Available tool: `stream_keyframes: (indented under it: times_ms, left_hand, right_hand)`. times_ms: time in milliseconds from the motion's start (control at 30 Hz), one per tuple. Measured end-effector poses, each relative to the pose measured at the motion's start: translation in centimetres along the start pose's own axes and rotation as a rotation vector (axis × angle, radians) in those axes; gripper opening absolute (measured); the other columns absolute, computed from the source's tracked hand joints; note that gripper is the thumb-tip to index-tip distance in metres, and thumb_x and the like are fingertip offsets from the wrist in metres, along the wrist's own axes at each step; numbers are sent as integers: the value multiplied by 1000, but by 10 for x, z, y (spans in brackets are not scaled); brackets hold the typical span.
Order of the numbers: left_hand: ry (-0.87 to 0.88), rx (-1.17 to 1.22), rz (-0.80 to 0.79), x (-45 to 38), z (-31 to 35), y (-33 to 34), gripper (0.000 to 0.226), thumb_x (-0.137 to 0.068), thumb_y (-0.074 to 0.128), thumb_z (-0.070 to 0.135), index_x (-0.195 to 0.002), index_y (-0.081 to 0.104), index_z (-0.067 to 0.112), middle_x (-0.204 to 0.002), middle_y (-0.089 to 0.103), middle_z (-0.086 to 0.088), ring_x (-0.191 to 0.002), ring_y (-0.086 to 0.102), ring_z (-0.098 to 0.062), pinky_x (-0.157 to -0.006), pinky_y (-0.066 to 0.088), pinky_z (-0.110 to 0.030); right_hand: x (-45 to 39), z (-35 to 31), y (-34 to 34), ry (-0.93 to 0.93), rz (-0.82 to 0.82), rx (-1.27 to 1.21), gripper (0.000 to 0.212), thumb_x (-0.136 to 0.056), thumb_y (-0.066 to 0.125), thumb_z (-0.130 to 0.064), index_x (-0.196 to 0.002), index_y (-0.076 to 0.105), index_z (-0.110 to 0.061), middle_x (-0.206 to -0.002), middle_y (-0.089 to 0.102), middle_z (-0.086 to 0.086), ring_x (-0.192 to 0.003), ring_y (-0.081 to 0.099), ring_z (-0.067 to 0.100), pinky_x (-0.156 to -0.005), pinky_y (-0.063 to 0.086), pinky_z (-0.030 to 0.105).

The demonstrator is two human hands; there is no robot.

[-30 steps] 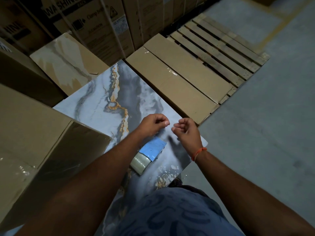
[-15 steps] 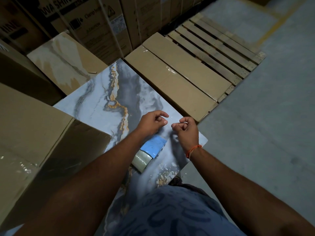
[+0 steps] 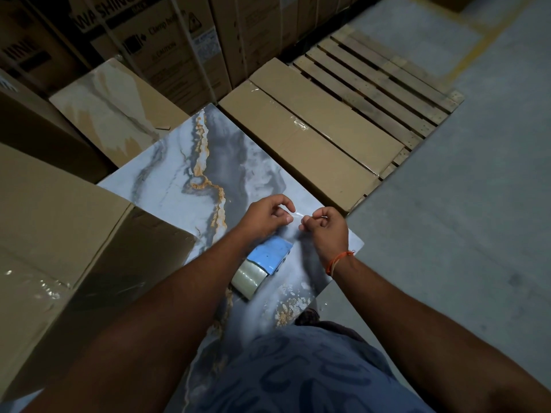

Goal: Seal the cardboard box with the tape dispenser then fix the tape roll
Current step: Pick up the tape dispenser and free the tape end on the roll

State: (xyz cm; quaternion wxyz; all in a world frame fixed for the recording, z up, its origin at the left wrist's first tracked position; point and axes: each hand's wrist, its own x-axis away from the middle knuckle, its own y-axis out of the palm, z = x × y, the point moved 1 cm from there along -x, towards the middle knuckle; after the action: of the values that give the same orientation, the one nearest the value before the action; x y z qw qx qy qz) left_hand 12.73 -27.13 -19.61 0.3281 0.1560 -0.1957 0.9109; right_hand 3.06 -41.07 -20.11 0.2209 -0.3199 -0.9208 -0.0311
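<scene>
Just above the marbled slab, the left hand and right hand pinch a clear strip of tape stretched between them; the blue tape dispenser lies on the slab beneath the left wrist

Dim warehouse light leaves the stacked brown printed cartons at 11 o'clock nearly black, while the grey concrete floor at 3 o'clock is brightest. Faint glare catches clear tape on the flat brown cardboard box. Wide-angle distortion bends the frame edges; both forearms sit in shadow.
</scene>
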Motion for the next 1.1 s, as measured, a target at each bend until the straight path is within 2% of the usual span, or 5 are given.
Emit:
stream_keyframes:
  times_ms: [233, 500, 700, 867, 1100]
  left_hand:
    - [32, -90, 12, 1, 2, 0, 26, -83, 71, -10, -102, 73, 9, -86, 72, -8, -80, 66, -13, -84, 57, -28]
    - [136, -263, 37, 3, 2, 0, 28, -83, 69, -9, -101, 76, 11, -82, 73, 2, -71, 64, 5, -75, 52, -10]
    - [125, -230, 38, 4, 0, -3, 27, -84, 69, -9, -102, 76, 10, -83, 73, 1, -74, 65, 4, -78, 53, -11]
    - [111, -192, 35, 6, -2, -4, 28, -84, 69, -9, -102, 76, 12, -88, 76, -6, -76, 67, 0, -81, 55, -16]
    - [115, -186, 49, 7, -3, -4, 27, -84, 71, -8, -102, 76, 11, -91, 77, -9, -80, 69, -6, -81, 56, -17]
  right_hand:
    - [0, 1, 1, 15, 16, 78, 16, -85, 70, -2, -84, 60, -14, -74, 73, 17, -70, 73, 22, -78, 58, 40]
    - [-2, -2, 2, 27, 64, 267, 8, -81, 70, -16, -87, 72, -19, -76, 77, 5, -72, 73, 22, -75, 62, 41]
    - [0, -2, 3, 93, 19, 214, 9, -83, 71, -13, -87, 72, -21, -72, 77, 9, -68, 74, 23, -80, 62, 46]
    - [3, -5, 6, 75, 29, 286, 13, -80, 74, -26, -92, 72, -22, -74, 77, 8, -68, 75, 26, -73, 63, 39]
    - [8, -3, 2, 51, -91, 233, 18, -79, 75, -10, -95, 76, -16, -81, 76, 13, -72, 68, 21, -80, 60, 44]
